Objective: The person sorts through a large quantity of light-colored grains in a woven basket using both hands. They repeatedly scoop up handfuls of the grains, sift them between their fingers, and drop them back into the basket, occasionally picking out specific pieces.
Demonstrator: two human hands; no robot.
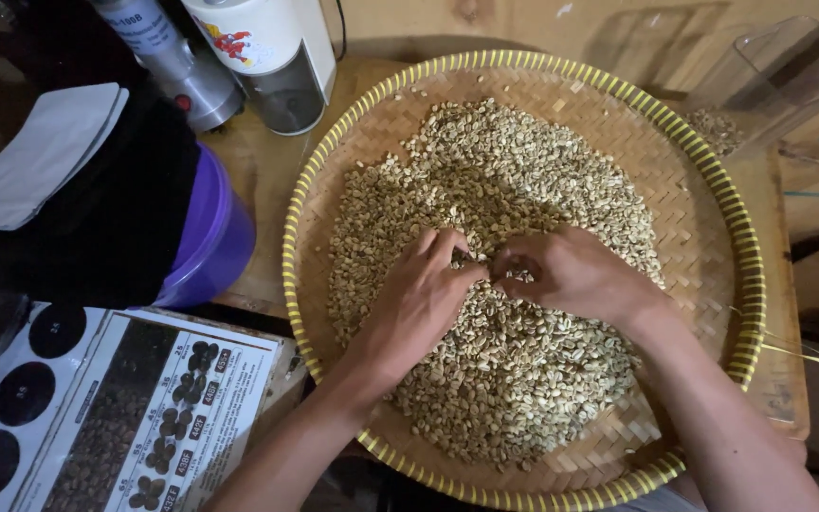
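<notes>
1. A round woven bamboo tray (703, 237) with a yellow rim sits on a wooden table (258, 171); a wide heap of pale green coffee beans (523, 171) covers its middle.
2. The left hand (419, 299) comes in from 7 o'clock and lies palm down on the beans near the tray's centre. Its fingers are curled loosely with the tips pressed into the heap; whether any beans are pinched between them cannot be told.
3. The right hand (575, 275) comes in from 5 o'clock, just beside the left, fingertips almost meeting. Its fingers are bent inward and cupped over a few beans at the tips; a firm hold cannot be confirmed.
4. At 9 o'clock of the tray stands a purple bucket (215, 232) with a black cloth (106, 218) draped over it.
5. At 11 o'clock stand a white canister (267, 52) and a metal cylinder (177, 66).
6. At 8 o'clock lies a printed chart of dark beans (135, 417).
</notes>
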